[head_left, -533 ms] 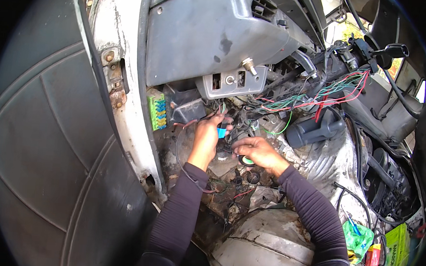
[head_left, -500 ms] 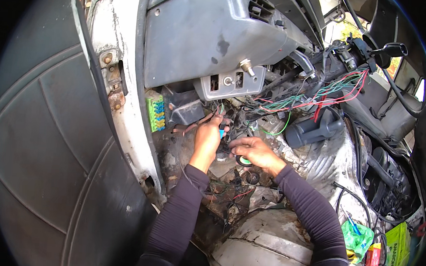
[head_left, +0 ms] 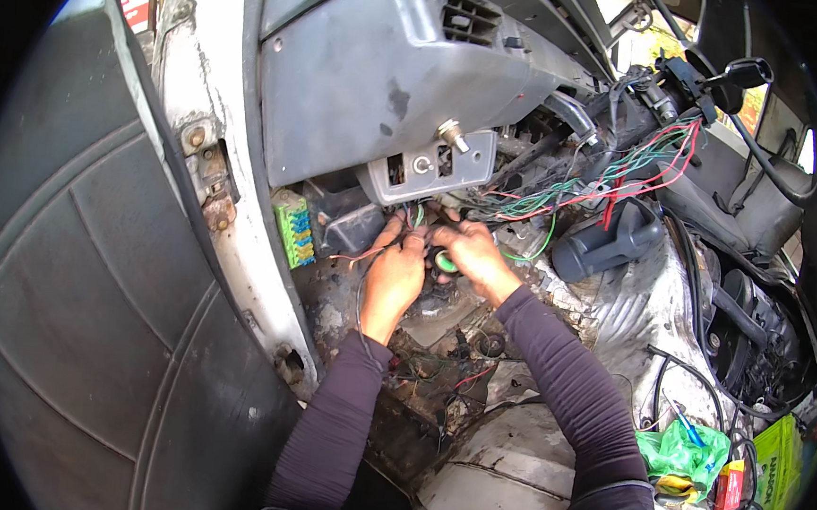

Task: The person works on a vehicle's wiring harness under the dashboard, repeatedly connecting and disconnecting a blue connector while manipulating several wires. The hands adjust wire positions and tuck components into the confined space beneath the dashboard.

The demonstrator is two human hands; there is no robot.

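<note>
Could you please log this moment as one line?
left grip: at wires | right grip: holding tape roll | above: dash | left of hands: fuse block

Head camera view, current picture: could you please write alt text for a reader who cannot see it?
A person's left hand and right hand work close together at thin wires under a grey dashboard, the right holding a small roll with a green centre. Loose red and green wires spread rightward; a green block sits at left.
</note>
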